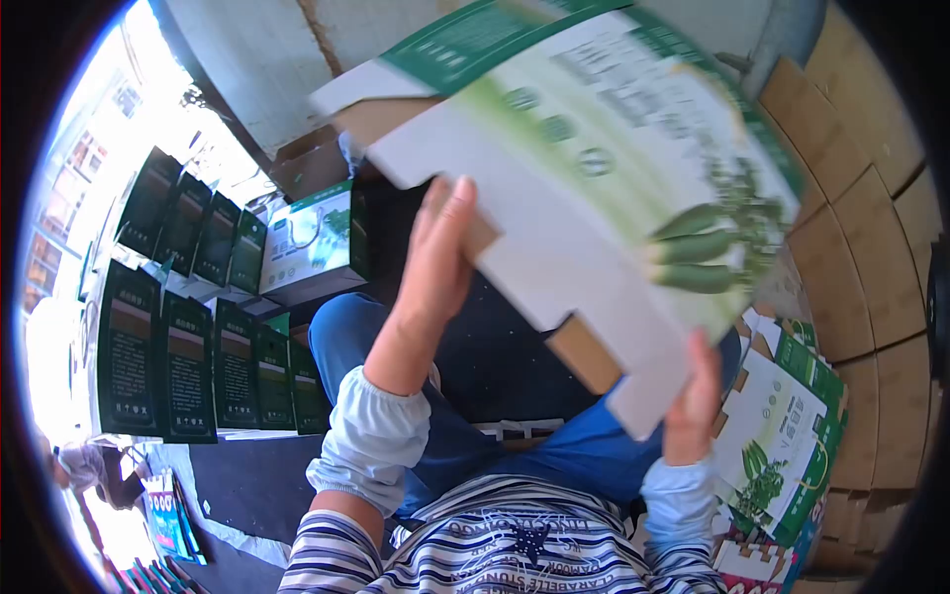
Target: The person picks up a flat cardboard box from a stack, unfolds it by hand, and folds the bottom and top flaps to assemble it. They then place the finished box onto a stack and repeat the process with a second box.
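Observation:
A green and white printed cardboard carton is raised in front of me, tilted, with long green vegetables pictured on its panel. Notched flaps stick out along its near edge, and its far part is smeared by motion. My left hand is closed on the near left edge, beside a cut-out in the flap. At the lower corner my right hand grips the carton, thumb up along the edge, its other fingers mostly hidden. Both forearms wear light blue sleeve covers.
Rows of dark green cartons stand at the left, beside a formed white-and-green box. Flattened printed cartons lean at my right. Brown cardboard boxes are stacked along the right side. A dark surface lies between my knees.

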Demonstrator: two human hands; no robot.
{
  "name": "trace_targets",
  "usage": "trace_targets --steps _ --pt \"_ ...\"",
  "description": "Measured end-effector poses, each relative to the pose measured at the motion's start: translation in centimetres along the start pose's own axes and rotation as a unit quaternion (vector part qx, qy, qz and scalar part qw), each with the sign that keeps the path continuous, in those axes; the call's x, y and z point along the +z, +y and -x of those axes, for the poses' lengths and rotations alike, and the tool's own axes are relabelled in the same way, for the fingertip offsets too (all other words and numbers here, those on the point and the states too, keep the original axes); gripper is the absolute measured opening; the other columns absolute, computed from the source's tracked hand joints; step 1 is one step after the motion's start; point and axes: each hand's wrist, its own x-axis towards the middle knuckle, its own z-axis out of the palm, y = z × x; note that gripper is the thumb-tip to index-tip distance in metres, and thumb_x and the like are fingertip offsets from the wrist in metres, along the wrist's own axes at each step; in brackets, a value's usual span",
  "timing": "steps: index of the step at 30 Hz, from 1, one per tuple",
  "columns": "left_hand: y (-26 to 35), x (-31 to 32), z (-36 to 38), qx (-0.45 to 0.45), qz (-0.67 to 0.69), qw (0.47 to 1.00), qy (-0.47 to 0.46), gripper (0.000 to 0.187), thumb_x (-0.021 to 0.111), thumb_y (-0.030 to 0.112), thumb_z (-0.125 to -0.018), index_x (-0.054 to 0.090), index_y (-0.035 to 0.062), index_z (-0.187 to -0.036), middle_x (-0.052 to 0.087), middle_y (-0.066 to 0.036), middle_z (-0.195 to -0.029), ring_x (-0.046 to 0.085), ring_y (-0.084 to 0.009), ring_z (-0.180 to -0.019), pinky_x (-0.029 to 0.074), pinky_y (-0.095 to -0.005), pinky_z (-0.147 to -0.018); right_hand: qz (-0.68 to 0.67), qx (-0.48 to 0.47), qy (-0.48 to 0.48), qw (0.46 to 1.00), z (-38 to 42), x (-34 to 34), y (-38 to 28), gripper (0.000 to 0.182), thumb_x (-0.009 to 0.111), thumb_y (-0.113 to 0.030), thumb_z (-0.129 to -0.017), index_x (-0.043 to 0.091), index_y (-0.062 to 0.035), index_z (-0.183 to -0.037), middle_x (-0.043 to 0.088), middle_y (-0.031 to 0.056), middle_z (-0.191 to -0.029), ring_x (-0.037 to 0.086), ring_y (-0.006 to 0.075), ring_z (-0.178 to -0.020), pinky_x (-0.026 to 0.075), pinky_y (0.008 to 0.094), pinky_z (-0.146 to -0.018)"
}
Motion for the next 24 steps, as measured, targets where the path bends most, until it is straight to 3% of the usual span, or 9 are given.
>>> trace_targets --steps 3,5,7,10,13,16,19,21,24 --pt "3.0 -3.7 0.4 0.020 0.021 0.996 0.090 0.034 0.053 0.026 -0.091 0.050 0.0006 -0.115 0.061 -0.012 -0.099 0.064 -0.0216 -0.085 0.055 -0.0321 -0.073 -0.121 0.184 -0.037 0.975 -0.1 3.2 6.3 0.037 0.051 -0.026 -0.095 0.051 0.0009 -0.120 0.060 0.0122 -0.116 0.060 0.0248 -0.104 0.048 0.0381 -0.090" --pt "3.7 -6.0 0.8 -0.006 -0.008 0.995 0.104 0.035 0.054 0.024 -0.090 0.049 0.0002 -0.116 0.060 -0.012 -0.102 0.063 -0.0210 -0.088 0.054 -0.0320 -0.074 -0.159 0.280 -0.067 0.944 0.3 3.6 10.0 0.040 0.048 -0.034 -0.096 0.053 -0.0040 -0.121 0.060 0.0096 -0.119 0.058 0.0229 -0.109 0.047 0.0368 -0.092" --pt "4.1 -7.7 1.0 -0.034 -0.044 0.994 0.095 0.036 0.054 0.022 -0.090 0.049 0.0007 -0.118 0.059 -0.011 -0.105 0.062 -0.0198 -0.092 0.052 -0.0316 -0.076 -0.166 0.372 -0.032 0.913 1.4 4.5 11.2 0.044 0.045 -0.041 -0.096 0.055 -0.0054 -0.121 0.064 0.0106 -0.110 0.063 0.0217 -0.098 0.051 0.0337 -0.083" --pt "2.4 -9.0 1.0 -0.056 -0.091 0.991 0.084 0.033 0.055 0.022 -0.091 0.052 -0.0011 -0.114 0.060 -0.009 -0.100 0.061 -0.0167 -0.089 0.050 -0.0307 -0.076 0.054 0.462 -0.211 0.860 1.7 0.6 11.9 0.050 0.041 -0.046 -0.096 0.057 -0.0028 -0.116 0.068 0.0125 -0.097 0.067 0.0200 -0.084 0.053 0.0287 -0.069" --pt "-0.4 -11.0 1.3 -0.114 -0.119 0.985 0.054 0.035 0.055 0.025 -0.092 0.053 -0.0018 -0.113 0.061 -0.007 -0.099 0.061 -0.0161 -0.089 0.048 -0.0308 -0.079 0.331 0.453 -0.295 0.774 1.1 -2.7 10.6 0.052 0.041 -0.047 -0.096 0.060 -0.0003 -0.109 0.068 0.0129 -0.085 0.067 0.0178 -0.071 0.051 0.0245 -0.060" --pt "-3.1 -12.5 2.1 -0.185 -0.118 0.971 0.089 0.038 0.054 0.027 -0.093 0.050 -0.0011 -0.118 0.061 -0.008 -0.101 0.062 -0.0166 -0.091 0.051 -0.0292 -0.076 0.401 0.310 -0.250 0.825 0.5 -3.3 9.0 0.051 0.041 -0.046 -0.096 0.061 0.0011 -0.103 0.067 0.0108 -0.083 0.065 0.0154 -0.068 0.050 0.0224 -0.059" --pt "-3.8 -11.6 3.1 -0.216 -0.108 0.967 0.076 0.040 0.053 0.028 -0.093 0.049 -0.0007 -0.120 0.061 -0.009 -0.103 0.063 -0.0178 -0.093 0.052 -0.0307 -0.078 0.420 0.140 -0.235 0.865 -1.1 -0.3 7.8 0.049 0.041 -0.041 -0.097 0.058 0.0014 -0.113 0.064 0.0104 -0.098 0.062 0.0152 -0.082 0.049 0.0247 -0.068" --pt "-5.1 -11.3 3.2 -0.229 -0.125 0.964 0.047 0.041 0.051 0.030 -0.093 0.048 -0.0005 -0.120 0.061 -0.010 -0.104 0.063 -0.0204 -0.094 0.053 -0.0367 -0.079 0.402 0.113 -0.265 0.869 -2.4 3.0 6.9 0.047 0.043 -0.037 -0.097 0.054 0.0014 -0.121 0.061 0.0135 -0.107 0.060 0.0177 -0.092 0.048 0.0270 -0.077" --pt "-3.6 -8.3 3.8 -0.288 -0.195 0.935 0.069 0.039 0.049 0.027 -0.094 0.048 0.0004 -0.122 0.060 -0.010 -0.105 0.062 -0.0204 -0.094 0.053 -0.0361 -0.077 0.498 0.066 -0.323 0.802 -5.3 6.1 7.8 0.058 0.051 -0.043 -0.091 0.050 0.0036 -0.124 0.059 0.0192 -0.114 0.059 0.0230 -0.102 0.046 0.0305 -0.085"
